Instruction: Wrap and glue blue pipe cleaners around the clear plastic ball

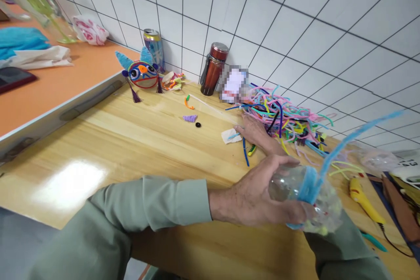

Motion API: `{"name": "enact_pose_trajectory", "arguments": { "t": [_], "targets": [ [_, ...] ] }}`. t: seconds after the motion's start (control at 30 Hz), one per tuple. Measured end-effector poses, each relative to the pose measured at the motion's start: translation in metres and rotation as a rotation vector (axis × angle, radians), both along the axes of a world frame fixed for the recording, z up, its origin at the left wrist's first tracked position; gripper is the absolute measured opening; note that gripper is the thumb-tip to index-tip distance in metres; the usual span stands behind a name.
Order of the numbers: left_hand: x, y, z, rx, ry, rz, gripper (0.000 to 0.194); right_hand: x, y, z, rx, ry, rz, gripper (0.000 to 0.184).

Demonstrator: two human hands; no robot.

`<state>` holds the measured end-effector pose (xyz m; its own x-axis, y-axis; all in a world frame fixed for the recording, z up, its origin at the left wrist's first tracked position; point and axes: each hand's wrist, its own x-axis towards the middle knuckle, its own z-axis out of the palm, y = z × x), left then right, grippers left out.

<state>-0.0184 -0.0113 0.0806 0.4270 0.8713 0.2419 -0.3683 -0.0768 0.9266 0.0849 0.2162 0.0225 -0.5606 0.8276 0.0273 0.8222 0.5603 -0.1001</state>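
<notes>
Clear bottle [285,184], head view: clasped in the left hand [259,197], thumb and fingers curled around it, blue fuzzy strip [307,183] banding it. Right hand [257,134] lies beyond, beside heaped fuzzy stems [292,118] on the tabletop [131,148], fingers partly hidden; cannot tell whether it grips anything.

My left grip [262,197] holds the bottle [324,214] at the lower right of the frame. Beyond it, my right grip [254,131] is at the left edge of the pipe-cleaner pile [292,116] on the counter [124,148]. The flask [215,68] stands upper centre; the can [155,50] stands left of it, behind the face ornament [144,79]. The corded tool [365,201] lies right of the bottle.
</notes>
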Motion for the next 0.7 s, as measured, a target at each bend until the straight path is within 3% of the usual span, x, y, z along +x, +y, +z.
{"name": "enact_pose_trajectory", "arguments": {
  "t": [0.1, 0.3, 0.53, 0.7],
  "targets": [
    [0.000, 0.000, 0.000, 0.018, -0.022, 0.011, 0.089, 0.012, -0.005, 0.001, -0.005, -0.005, -0.011, 0.066],
    [0.001, 0.000, -0.003, 0.029, -0.003, -0.002, 0.090, 0.006, -0.021, -0.005, 0.059, 0.051, 0.170, 0.060],
    [0.002, -0.004, -0.001, 0.014, -0.035, 0.004, 0.076, 0.023, -0.007, -0.005, 0.002, -0.007, 0.005, 0.073],
    [0.003, -0.003, 0.002, -0.022, -0.055, -0.019, 0.074, 0.046, -0.012, 0.007, -0.036, -0.005, 0.014, 0.078]
  ]
}}
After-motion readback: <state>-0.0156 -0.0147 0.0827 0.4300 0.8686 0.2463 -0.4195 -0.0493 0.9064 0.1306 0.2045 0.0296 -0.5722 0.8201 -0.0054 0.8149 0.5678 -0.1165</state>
